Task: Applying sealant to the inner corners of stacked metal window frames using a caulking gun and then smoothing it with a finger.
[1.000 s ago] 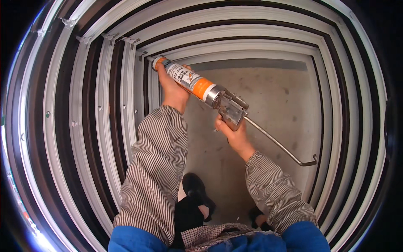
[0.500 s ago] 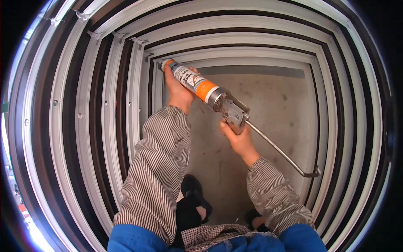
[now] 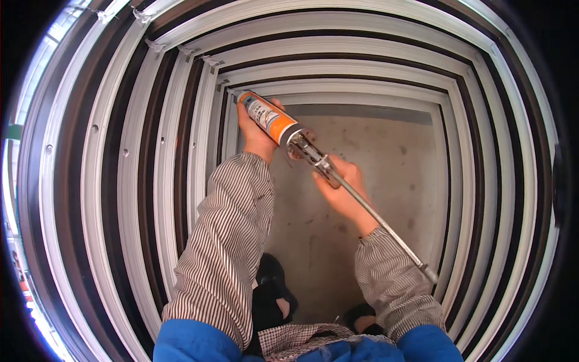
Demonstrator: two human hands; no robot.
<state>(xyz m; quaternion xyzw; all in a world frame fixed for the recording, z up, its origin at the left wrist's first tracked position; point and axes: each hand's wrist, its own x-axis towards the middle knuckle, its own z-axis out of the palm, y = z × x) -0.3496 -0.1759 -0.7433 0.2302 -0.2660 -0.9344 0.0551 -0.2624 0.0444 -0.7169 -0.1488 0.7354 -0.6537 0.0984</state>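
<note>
The left hand (image 3: pixel 256 136) grasps the orange-and-white sealant cartridge (image 3: pixel 268 116); the right hand (image 3: pixel 341 187) grips the metal caulking gun (image 3: pixel 313 154) beside the white window frames (image 3: pixel 199 139).

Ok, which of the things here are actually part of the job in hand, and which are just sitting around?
In use:
- caulking gun, gripped by the right hand
- sealant cartridge, steadied by the left hand
- innermost white frame, where the cartridge tip points

Just there:
- outer stacked white frames
- concrete floor
- black shoes
</note>
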